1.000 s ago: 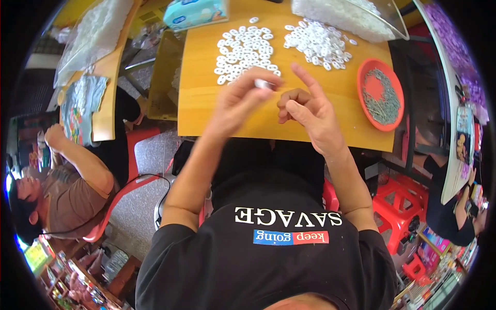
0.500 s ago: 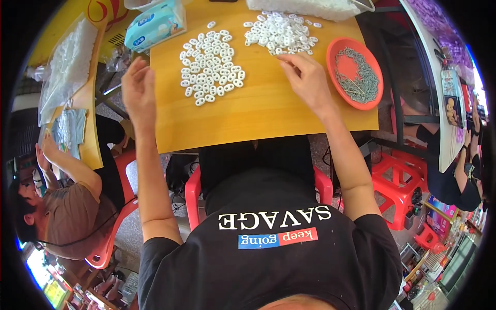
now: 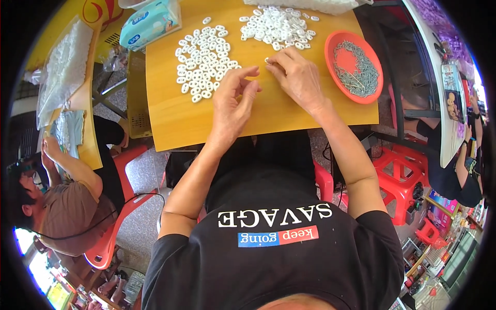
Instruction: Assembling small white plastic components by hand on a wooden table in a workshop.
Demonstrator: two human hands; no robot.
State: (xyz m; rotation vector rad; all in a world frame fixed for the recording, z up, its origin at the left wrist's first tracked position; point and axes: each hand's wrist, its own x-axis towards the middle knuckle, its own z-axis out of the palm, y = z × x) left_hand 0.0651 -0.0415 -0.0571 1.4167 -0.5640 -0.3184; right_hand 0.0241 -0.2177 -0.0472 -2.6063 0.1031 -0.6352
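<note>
My right hand (image 3: 299,80) is above the yellow table, thumb and forefinger pinched on a small light-coloured piece (image 3: 267,60) whose kind is too small to make out. Facing it from the left is my left hand (image 3: 233,101), its fingers loosely curled, the thumb apart and nothing visible between them. Just beyond the left hand, white oval plastic pieces with two holes (image 3: 209,64) lie spread in a layer. A second heap of white pieces (image 3: 276,26) is beyond my right hand. To the right of that hand, an orange-red dish (image 3: 330,64) holds many small grey metal screws (image 3: 361,77).
A blue tissue pack (image 3: 150,25) stands at the table's far left corner. A clear bag of white pieces (image 3: 325,4) lies along the back. At another table on the left sits a person (image 3: 72,206); red stools (image 3: 398,181) stand on the right.
My left hand has swung from the table's left edge inward to the right, close to my right hand. The right hand has stayed nearly in place, its fingertips still together.
</note>
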